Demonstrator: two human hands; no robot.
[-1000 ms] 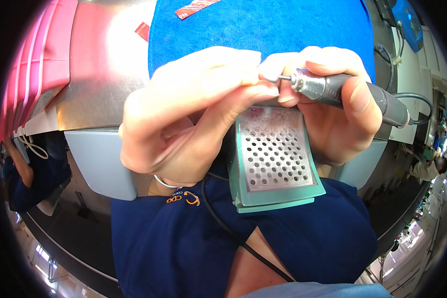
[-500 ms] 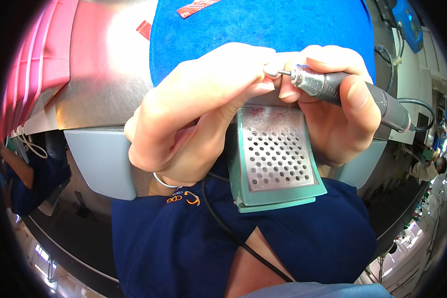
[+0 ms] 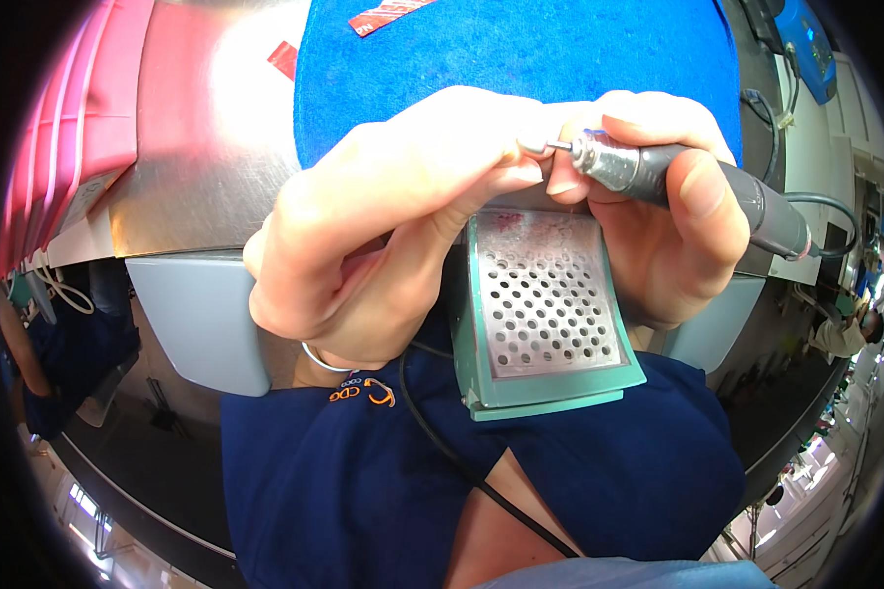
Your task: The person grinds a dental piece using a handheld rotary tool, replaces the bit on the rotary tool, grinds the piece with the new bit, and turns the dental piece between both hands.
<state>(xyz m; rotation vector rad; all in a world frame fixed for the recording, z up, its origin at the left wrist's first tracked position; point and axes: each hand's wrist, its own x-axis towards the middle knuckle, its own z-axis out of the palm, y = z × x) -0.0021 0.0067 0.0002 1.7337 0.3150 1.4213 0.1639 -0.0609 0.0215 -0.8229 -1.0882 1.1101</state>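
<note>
My right hand (image 3: 688, 226) is wrapped round a dark rotary handpiece (image 3: 648, 172) with a silver collar; its cable leaves the back end at the right. A thin metal shank points left from the collar, its tip meeting the fingertips of my left hand (image 3: 363, 216). The left thumb and forefinger are pinched together there. A small shiny rounded piece shows at that spot, but I cannot tell whether it is the bit or a separate part. Below both hands is a perforated metal plate (image 3: 545, 304) in a green frame (image 3: 550, 393).
A blue cloth (image 3: 521, 49) covers the bench beyond my hands, with red-and-white strips (image 3: 388, 15) on and beside it. Pink bins (image 3: 74, 118) stand at the left on the steel bench top (image 3: 201, 187). A blue device (image 3: 805, 49) with cables sits far right. Grey armrest pads (image 3: 201, 319) flank me.
Both hands keep their grip and shift only slightly. The handpiece has moved a little left, and less of the small shiny piece at its tip shows.
</note>
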